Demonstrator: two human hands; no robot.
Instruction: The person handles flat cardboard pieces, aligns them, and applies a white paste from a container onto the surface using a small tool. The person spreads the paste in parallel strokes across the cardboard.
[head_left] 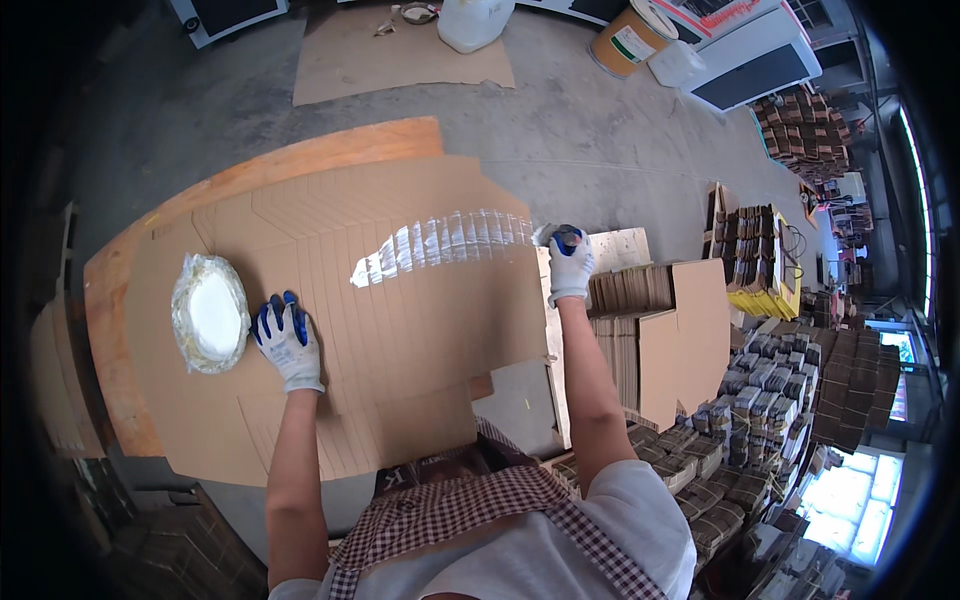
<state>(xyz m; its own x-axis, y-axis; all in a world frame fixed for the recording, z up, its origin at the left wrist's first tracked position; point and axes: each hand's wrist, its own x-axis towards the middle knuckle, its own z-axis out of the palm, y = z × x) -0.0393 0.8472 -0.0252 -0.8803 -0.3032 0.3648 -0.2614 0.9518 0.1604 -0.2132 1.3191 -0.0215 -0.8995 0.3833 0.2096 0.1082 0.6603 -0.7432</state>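
Brown cardboard sheets lie fanned out on the table before me, their edges overlapping in narrow steps. My left hand, in a white glove with blue fingertips, rests flat on them with its fingers spread. Close to its left stands an oval dish wrapped in clear plastic, holding something white. A band of wet-looking white paste crosses the stepped edges. At the right end of this band, just past the sheets, my gloved right hand is closed round a small dark thing, mostly hidden by the fingers.
A wooden board shows beneath the sheets' far edge. To the right stand stacked cardboard pieces and several tied bundles. Across the concrete floor are a white jug, a brown drum and a flat cardboard sheet.
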